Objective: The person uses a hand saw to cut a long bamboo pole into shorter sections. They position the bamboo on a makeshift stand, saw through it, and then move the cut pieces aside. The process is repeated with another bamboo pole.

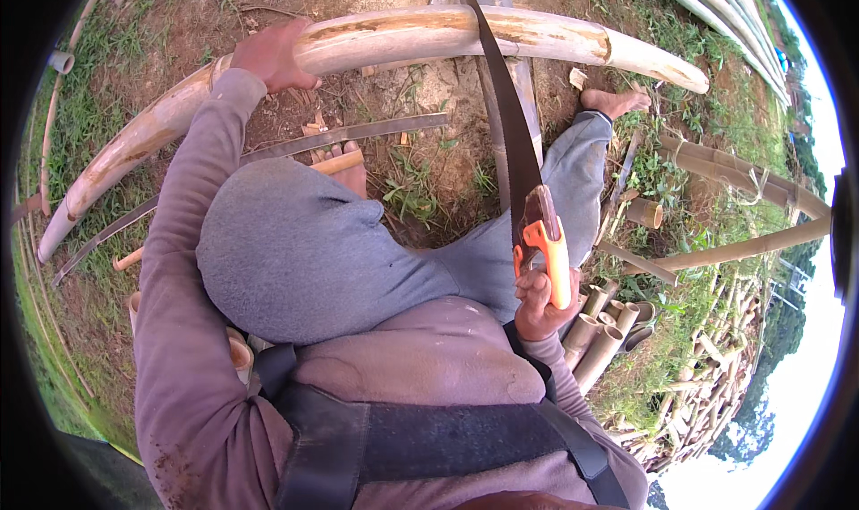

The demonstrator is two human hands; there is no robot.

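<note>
A long pale bamboo pole (385, 38) with brown patches lies crosswise in front of me, its middle over another bamboo length (519, 107) that points away. My left hand (273, 55) is wrapped over the pole left of its middle. In my right hand (544, 306) is a handsaw (510, 121), gripped by its orange handle (550, 255). Its dark blade points away from me and crosses the pole near the middle, with the tip beyond it. Whether the teeth are in a cut, I cannot tell.
Near my left foot lies a flat strip (358, 131). Cut bamboo tubes (601, 344) are bundled by my right hip, with a heap of bamboo pieces (716, 376) farther right. Long poles (716, 18) lie at the far right. A tied bamboo frame (734, 172) stands at the right.
</note>
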